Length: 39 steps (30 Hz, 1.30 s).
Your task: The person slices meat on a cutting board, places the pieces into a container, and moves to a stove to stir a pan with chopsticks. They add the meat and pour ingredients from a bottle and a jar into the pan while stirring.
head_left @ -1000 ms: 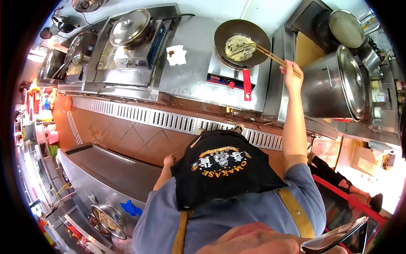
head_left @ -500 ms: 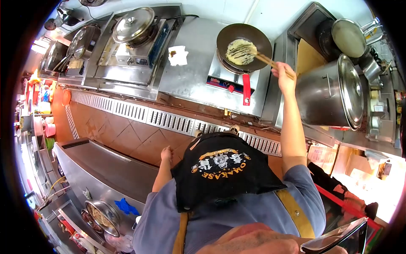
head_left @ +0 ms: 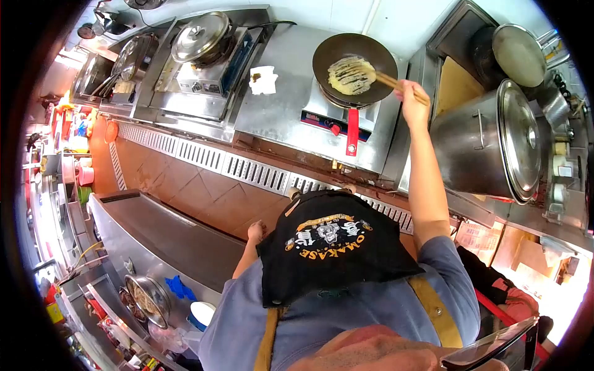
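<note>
My right hand (head_left: 413,102) is closed around a pair of long wooden chopsticks (head_left: 388,81). Their tips meet the right edge of a pale yellow, streaky layer of food (head_left: 351,75) in a dark frying pan (head_left: 326,59). The food has dark gaps where the pan's surface shows through. Under the pan is a silver tabletop burner (head_left: 314,110), and the pan's red handle (head_left: 352,133) points toward me. My left hand (head_left: 257,231) hangs low beside my black apron (head_left: 331,260), fingers curled in, away from the cooktop.
A crumpled white paper (head_left: 263,80) lies on the steel counter left of the burner. Farther left, a lidded pot (head_left: 201,37) sits on another burner. A large lidded stockpot (head_left: 467,145) stands close to my right forearm. Behind me on the left is a steel worktop (head_left: 164,238).
The view has shifted slightly. The pan and its red handle have moved a little left relative to the burner. My right hand has also moved slightly left, keeping the chopsticks at the food.
</note>
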{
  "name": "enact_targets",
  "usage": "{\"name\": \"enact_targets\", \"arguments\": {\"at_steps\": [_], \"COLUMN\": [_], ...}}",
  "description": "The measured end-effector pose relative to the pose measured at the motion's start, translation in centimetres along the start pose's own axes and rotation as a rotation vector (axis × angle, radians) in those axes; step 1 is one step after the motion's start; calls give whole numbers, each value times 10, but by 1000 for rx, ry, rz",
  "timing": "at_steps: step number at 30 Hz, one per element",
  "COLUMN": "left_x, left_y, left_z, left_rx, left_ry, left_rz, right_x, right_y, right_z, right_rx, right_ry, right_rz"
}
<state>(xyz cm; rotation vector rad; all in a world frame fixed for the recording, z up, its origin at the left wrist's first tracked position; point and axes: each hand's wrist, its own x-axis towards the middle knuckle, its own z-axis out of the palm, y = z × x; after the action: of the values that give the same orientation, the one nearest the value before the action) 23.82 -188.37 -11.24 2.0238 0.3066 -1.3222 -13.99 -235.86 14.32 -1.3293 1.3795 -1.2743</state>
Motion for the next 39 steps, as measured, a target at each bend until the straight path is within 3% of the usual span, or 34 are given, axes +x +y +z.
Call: {"name": "enact_targets", "arguments": {"at_steps": [3, 5, 7, 8, 11, 13, 14, 15, 16, 17, 19, 20, 21, 22, 25, 27, 29, 31, 33, 39], "left_x": [-10, -19, -34, -35, -21, -2, 1, 0, -5, -1, 21, 23, 13, 2, -2, 1, 4, 8, 15, 23], "left_y": [-1, 2, 17, 18, 12, -1, 0, 9, 20, 19, 12, 12, 23, 37, 49, 52, 55, 53, 50, 43], "left_z": [4, 8, 17, 18, 16, 9, 9, 13, 17, 12, 3, 3, 9, 15, 11, 9, 11, 5, 2, -5], "left_rx": [156, 203, 58, 61, 18, 396, 399, 222, 44, 50, 448, 451, 178, -97, 81, 52, 6, 70, 57, 95], "left_ry": [-22, -17, 51, 50, 34, -70, -74, -67, -58, -57, -133, -140, -100, -58, -34, -50, -62, -36, -47, -45], "left_rz": [133, 165, -16, -16, -26, 380, 382, 221, 58, 57, 389, 389, 200, 11, 36, 22, 13, 48, 26, 6], "right_x": [-3, -8, -1, -1, -26, -17, -19, -23, -30, -39, -42, -40, -38, -46, -62, -57, -62, -75, -63, -73], "right_y": [0, -5, 7, 14, -8, 4, 8, 3, -1, -3, -3, 3, 6, 3, -16, -16, -21, -29, -23, -38], "right_z": [-9, -12, -27, -33, -34, -47, -53, -54, -51, -48, -52, -58, -60, -56, -48, -55, -57, -52, -62, -57], "right_rx": [-141, -54, -17, -127, -89, -64, -98, -129, -64, -1, 24, -32, -86, -47, 25, -108, -198, -27, -104, -128], "right_ry": [-99, -176, 6, 34, -129, 18, 34, 49, -45, -137, -101, 7, 113, 31, -67, 107, 105, -70, 71, -43], "right_rz": [23, 82, 28, 0, 84, 22, 41, 55, 82, 120, 166, 99, 28, 27, 122, 32, 35, 125, 73, 125]}}
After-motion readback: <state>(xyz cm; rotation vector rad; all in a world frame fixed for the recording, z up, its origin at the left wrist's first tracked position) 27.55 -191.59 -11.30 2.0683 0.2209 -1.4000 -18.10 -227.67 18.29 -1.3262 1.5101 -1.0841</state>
